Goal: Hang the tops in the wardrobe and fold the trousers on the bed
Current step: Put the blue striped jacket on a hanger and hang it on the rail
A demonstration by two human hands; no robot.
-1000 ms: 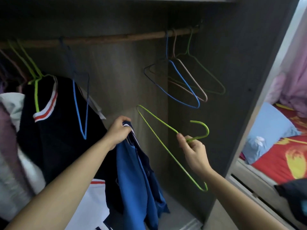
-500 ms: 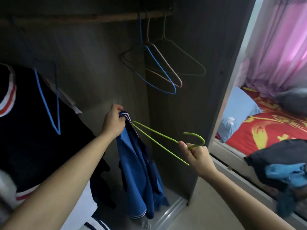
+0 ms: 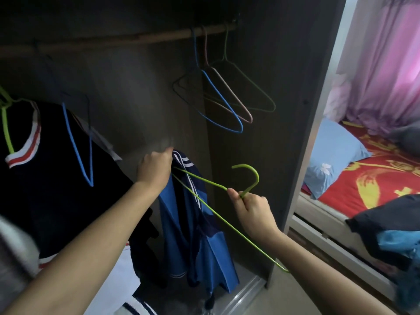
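Observation:
I stand at the open wardrobe. My left hand (image 3: 155, 167) grips the collar of a blue top (image 3: 195, 235) with white stripes, which hangs down inside. My right hand (image 3: 251, 211) pinches the neck of a green wire hanger (image 3: 246, 178) just below its hook. One end of the hanger reaches into the top's collar beside my left hand. The wooden rail (image 3: 118, 40) runs across the top of the wardrobe. On the bed (image 3: 375, 183) at the right lies a dark and blue pile of clothes (image 3: 391, 233).
Several empty wire hangers (image 3: 223, 98) hang at the rail's right end. A black top with red and white trim (image 3: 45, 173) and a blue hanger (image 3: 78, 144) hang at the left. A blue pillow (image 3: 331, 153) lies on the bed under pink curtains (image 3: 381, 64).
The hanger has tipped flatter and its far end has gone into the blue top's collar at my left hand. The view swung right and back a little.

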